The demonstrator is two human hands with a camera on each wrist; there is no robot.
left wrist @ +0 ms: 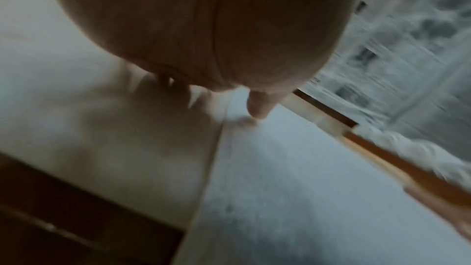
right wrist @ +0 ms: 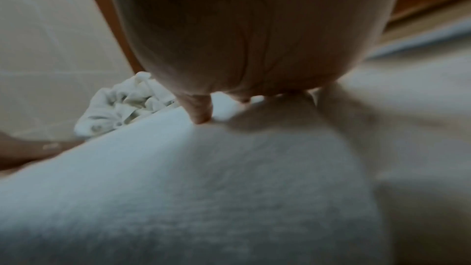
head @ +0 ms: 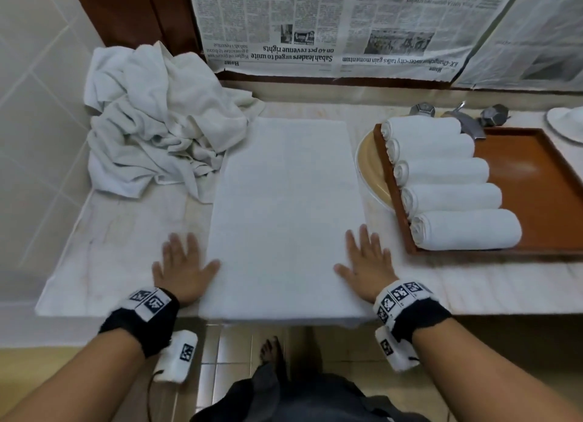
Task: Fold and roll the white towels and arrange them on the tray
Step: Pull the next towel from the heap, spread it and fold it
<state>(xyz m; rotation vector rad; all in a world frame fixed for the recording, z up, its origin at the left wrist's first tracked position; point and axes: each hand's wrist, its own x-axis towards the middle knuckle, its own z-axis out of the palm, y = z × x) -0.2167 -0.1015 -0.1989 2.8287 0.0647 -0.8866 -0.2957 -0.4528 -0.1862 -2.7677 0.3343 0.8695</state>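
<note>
The folded towel (head: 284,213) is lying flat on the bench (head: 126,248), its long axis running straight away from the person, near short edge at the bench front. Left hand (head: 181,267) is lying flat, fingers straight, mostly on the bench just outside the towel's left edge, thumb tip touching that edge. Right hand (head: 367,265) is lying flat too, fingers spread, across the right edge with the thumb on the cloth. Neither hand is gripping anything.

Judgement: rolling is next, starting from the near edge, which is sitting between the two wrists; both hands are about equally near it. The roll would be travelling away from the hands, along the long axis.

The tray (head: 520,169) is sitting ahead and to the right of the right hand, five rolled towels (head: 454,200) lined up at its left end. The crumpled pile (head: 157,128) is lying ahead of the left hand.

Head view is giving the whole layout. The left wrist view is showing the thumb (left wrist: 258,106) meeting the cloth; the right wrist view is showing the thumb tip (right wrist: 200,112) denting it.
</note>
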